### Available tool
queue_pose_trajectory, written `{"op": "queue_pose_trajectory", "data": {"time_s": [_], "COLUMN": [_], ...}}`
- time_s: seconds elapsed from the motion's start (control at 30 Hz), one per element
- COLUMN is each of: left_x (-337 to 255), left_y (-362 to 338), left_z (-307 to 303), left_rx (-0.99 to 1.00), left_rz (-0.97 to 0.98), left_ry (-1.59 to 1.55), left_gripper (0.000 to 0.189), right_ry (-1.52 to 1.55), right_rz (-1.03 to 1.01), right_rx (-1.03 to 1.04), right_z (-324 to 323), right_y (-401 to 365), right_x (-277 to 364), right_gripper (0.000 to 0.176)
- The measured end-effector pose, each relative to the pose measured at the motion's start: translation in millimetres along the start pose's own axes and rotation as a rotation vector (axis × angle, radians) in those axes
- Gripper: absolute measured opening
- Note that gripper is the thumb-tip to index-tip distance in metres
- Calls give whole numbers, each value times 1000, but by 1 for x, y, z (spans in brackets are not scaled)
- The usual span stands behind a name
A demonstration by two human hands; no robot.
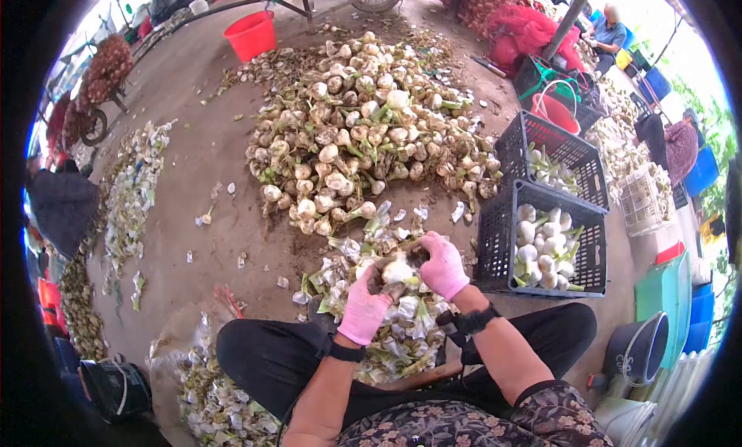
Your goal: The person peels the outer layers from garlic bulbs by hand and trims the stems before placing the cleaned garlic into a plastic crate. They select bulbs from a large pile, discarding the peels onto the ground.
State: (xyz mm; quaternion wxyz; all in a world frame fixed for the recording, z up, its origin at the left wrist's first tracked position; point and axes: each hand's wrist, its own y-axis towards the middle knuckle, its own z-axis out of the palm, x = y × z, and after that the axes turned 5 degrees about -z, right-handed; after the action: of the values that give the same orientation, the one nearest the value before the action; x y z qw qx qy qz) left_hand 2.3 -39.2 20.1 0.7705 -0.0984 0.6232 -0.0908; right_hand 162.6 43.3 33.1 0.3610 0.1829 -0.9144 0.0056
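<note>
Concrete floor [193, 184] takes up most of the view, littered with loose skins. One big heap of unpeeled garlic [363, 130] lies at its middle, stalks still on, too many heads to count. To the right of the heap stand two black plastic crates: the nearer crate [495, 246] holds cleaned white bulbs, and the farther crate [514, 149], touching it from behind, holds a few more. Two red buckets show, one bucket [251, 33] beyond the heap at the top and a second bucket [555, 113] behind the crates. One pile of peelings [402, 331] sits between the person's crossed legs, just in front of the heap.

Two hands work above that pile, both in pink gloves, each wrist with a dark band. The left hand [363, 308] curls its fingers around one garlic bulb [397, 271] from below. The right hand [443, 268] closes on the bulb's upper side, fingers bunched together; exactly what they pinch there cannot be told. The bulb sits between both palms, near the nearer crate.
</note>
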Motion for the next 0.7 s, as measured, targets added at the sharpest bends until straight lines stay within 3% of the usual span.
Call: {"op": "queue_pose_trajectory", "data": {"time_s": [0.03,0.07,0.17,0.23,0.3,0.37,0.43,0.53,0.63,0.7], "left_x": [10,9,-5,1,-19,-27,-17,-15,-4,-3], "left_y": [2,4,-3,-1,-12,-15,-12,-7,-2,0], "left_z": [-2,0,3,-1,9,9,5,3,1,2], "left_rx": [20,10,34,61,237,252,177,108,62,62], "left_rz": [71,-31,-101,-44,-120,-70,-228,-180,-136,-126], "left_ry": [146,-19,-160,-70,-372,-345,-573,-566,-464,-402], "left_gripper": [54,53,45,43,44,45,44,43,42,42], "right_ry": [5,-15,-67,-167,-215,-218,-160,330,500,587], "right_rz": [3,33,82,117,183,238,194,-68,56,13], "right_rx": [-6,-35,3,77,80,41,133,109,235,190], "right_z": [9,14,22,24,18,25,23,-7,-45,-40], "right_y": [-2,0,1,6,7,2,-7,-16,-17,-20], "right_x": [-6,-4,-8,-7,-8,-31,-43,-13,20,19], "right_gripper": [29,30,33,30,26,25,30,52,54,44]}}
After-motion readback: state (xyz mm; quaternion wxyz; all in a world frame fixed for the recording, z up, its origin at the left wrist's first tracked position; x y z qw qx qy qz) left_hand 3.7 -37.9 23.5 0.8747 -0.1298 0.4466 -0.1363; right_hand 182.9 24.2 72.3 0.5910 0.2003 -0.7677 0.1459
